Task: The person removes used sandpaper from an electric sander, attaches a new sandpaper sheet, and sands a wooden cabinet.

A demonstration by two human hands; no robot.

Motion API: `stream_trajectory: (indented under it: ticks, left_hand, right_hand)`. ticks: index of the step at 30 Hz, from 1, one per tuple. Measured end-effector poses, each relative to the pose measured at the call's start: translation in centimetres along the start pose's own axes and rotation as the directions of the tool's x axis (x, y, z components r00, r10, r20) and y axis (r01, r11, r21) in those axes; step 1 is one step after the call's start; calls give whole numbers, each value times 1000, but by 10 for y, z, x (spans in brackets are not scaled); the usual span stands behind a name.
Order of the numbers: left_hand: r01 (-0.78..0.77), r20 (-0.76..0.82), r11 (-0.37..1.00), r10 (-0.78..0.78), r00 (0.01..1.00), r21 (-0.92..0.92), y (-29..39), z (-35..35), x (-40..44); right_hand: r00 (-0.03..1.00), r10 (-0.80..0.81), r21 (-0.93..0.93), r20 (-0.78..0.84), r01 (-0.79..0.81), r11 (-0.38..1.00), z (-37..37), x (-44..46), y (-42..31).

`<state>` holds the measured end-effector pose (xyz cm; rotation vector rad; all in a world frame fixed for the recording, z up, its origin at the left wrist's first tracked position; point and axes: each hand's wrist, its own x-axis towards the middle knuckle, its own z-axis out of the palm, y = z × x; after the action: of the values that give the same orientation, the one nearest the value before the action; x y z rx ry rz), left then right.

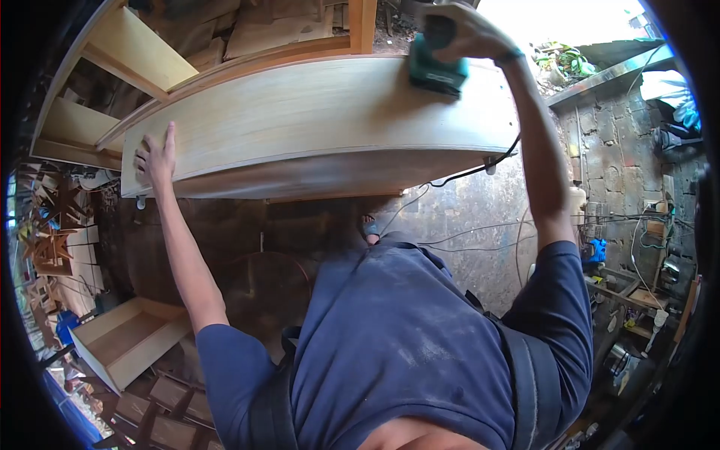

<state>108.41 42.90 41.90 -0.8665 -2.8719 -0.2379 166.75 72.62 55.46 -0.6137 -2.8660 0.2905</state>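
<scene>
A long pale wooden panel [300, 112], part of a cabinet-like piece, stretches across in front of me. Near its right end my right hand [469, 34] is closed over the top of a green electric sander [439, 73], whose base rests on the panel's surface. A black cord [465, 174] hangs by the panel's right end. At the far left end, my left hand [156, 159] lies flat on the wood with its fingers spread. The hand and motion blur partly cover the sander's upper body.
Beyond the panel stands an open wooden frame [363, 26]. A drawer-like wooden box [131, 337] sits at lower left, near stacked wooden pieces [176, 431]. Cables [480, 229] trail over the floor at right. Tools and a blue object [597, 250] lie along the right side.
</scene>
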Motion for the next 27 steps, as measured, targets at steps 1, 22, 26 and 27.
stream_trajectory:
  ticks: [1,22,26,27]
  left_hand:
    - [-6,4,1000,6,1000,4,0,-1,1]
    - [-7,14,999,8,1000,-35,-11,6,12]
    - [3,12,999,-3,1000,-43,-6,4,11]
    - [8,17,999,-8,1000,-37,-6,3,12]
  right_hand:
    - [998,57,49,-1,-57,997,-14,11,-33]
    - [997,78,164,18,-80,983,-26,8,-11]
    - [993,102,279,52,-113,954,-38,-36,25]
    - [994,103,299,43,-111,948,-38,-42,30]
